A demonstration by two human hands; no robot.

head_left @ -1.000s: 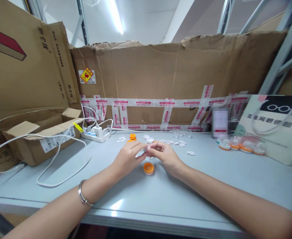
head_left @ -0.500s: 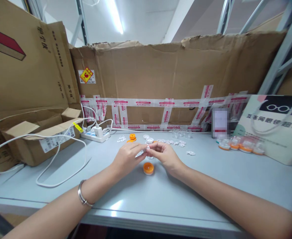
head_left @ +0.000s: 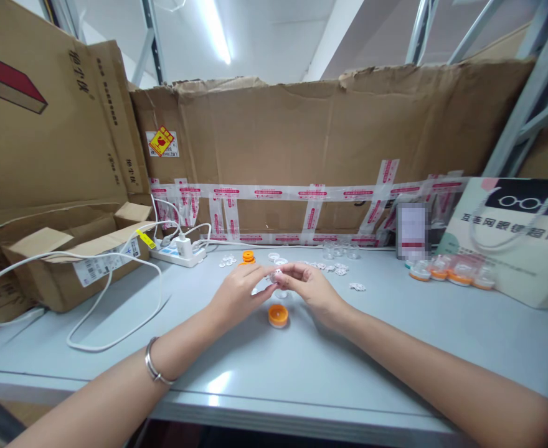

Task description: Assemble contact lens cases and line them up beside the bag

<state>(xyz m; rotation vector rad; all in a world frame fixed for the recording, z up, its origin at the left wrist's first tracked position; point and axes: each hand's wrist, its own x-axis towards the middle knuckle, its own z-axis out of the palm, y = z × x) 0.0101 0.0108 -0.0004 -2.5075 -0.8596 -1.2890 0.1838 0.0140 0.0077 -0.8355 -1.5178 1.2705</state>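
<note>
Above the middle of the table, my left hand (head_left: pixel 240 290) and my right hand (head_left: pixel 310 287) meet at the fingertips. Both pinch a small white plastic piece (head_left: pixel 278 274), mostly covered by the fingers. Just below them on the table stands a round orange cup-like part (head_left: pixel 278 315) with a white base. A clear round piece (head_left: pixel 281 294) shows under the fingertips. Behind my left hand are stacked orange round parts (head_left: pixel 248 256). Small white pieces (head_left: pixel 340 269) lie scattered behind my right hand, and a little cluster (head_left: pixel 357 287) lies further right.
An open cardboard box (head_left: pixel 87 261) and a white cable (head_left: pixel 115 342) occupy the left side, beside a power strip (head_left: pixel 178 250). Clear round cups (head_left: pixel 342 250) stand at the back. On the right are orange-and-clear round containers (head_left: pixel 461 272), a phone-like object (head_left: pixel 413 230) and a paper bag (head_left: pixel 512 249).
The small white piece has turned slightly between my fingertips, and my right fingers now cover it differently. Both hands stay in nearly the same place.
</note>
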